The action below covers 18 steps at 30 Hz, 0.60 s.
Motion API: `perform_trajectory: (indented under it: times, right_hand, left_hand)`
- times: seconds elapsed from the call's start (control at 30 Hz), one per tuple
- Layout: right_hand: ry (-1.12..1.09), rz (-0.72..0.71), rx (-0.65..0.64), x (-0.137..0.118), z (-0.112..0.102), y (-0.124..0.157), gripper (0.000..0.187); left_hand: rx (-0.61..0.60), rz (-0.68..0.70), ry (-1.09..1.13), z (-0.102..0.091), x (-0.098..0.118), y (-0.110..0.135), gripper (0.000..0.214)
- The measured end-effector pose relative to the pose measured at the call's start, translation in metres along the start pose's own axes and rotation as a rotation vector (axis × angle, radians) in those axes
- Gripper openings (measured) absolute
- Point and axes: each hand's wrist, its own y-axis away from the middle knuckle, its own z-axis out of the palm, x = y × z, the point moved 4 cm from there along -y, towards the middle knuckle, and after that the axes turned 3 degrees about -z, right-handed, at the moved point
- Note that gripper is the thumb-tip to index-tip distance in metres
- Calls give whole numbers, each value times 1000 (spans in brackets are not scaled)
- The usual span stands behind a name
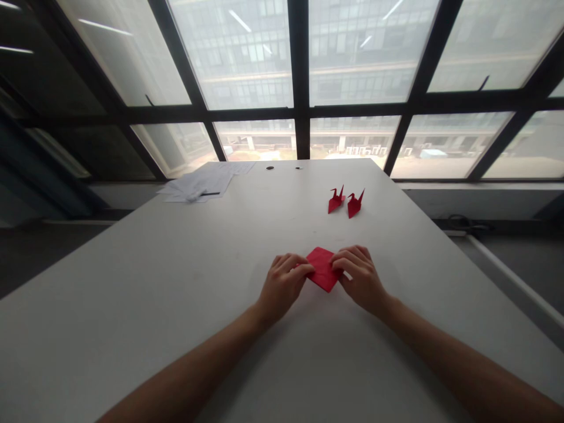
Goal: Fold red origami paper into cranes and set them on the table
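Note:
A folded square of red origami paper (pixel 323 267) is held just over the white table, one corner pointing toward me. My left hand (pixel 285 281) pinches its left corner between thumb and fingers. On the opposite corner, my right hand (pixel 359 273) is closed with thumb and fingertips gripping the paper. Beyond the hands, slightly to the right, two finished red paper cranes stand side by side: a left crane (pixel 336 201) and a right crane (pixel 355 205). Whether the paper's underside touches the tabletop cannot be made out.
The long white table (pixel 198 282) reaches toward the windows. Loose white paper sheets (pixel 207 181) lie at its far left, with a dark pen-like stick (pixel 210 194) on them. A round cable hole (pixel 269 168) sits near the far edge. A dark cable (pixel 469 223) lies beyond the right edge.

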Motion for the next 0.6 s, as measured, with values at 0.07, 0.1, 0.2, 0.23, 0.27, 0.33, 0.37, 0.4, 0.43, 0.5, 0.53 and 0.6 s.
perform_trajectory:
  times: [0.07, 0.1, 0.2, 0.23, 0.27, 0.33, 0.37, 0.4, 0.43, 0.5, 0.53, 0.6]
  right_hand:
    - [45, 11, -115, 4, 6, 0, 25]
    - [59, 25, -167, 6, 9, 1, 30]
    - [81, 84, -257, 11, 15, 5, 44]
    - [83, 98, -262, 13, 16, 6, 47]
    - [83, 106, -258, 14, 17, 7, 48]
    - [64, 107, -241, 14, 17, 8, 49]
    - [45, 108, -230, 13, 16, 8, 49]
    - [21, 109, -220, 12, 15, 8, 48]
    - [-4, 111, -217, 11, 13, 7, 47]
    - [-48, 106, -234, 7, 10, 5, 43]
    - [-66, 95, -260, 4, 8, 4, 39]
    - [-84, 61, -316, -2, 7, 3, 31]
  left_hand:
    - [-117, -22, -38, 7, -2, -1, 18]
    - [-162, -41, -37, 9, -3, -1, 19]
    - [-225, -101, 11, 13, -6, -2, 17]
    - [-227, -113, 24, 14, -7, -2, 14]
    - [-228, -119, 32, 14, -8, -2, 13]
    - [-223, -126, 49, 13, -10, -2, 11]
    - [-220, -130, 59, 13, -11, -2, 10]
    - [-219, -132, 69, 13, -12, -2, 12]
    - [-218, -133, 79, 13, -12, -2, 14]
    - [-211, -135, 99, 13, -13, -2, 17]
    - [-208, -137, 108, 13, -13, -2, 17]
    - [-196, -150, 125, 13, -14, -3, 14]
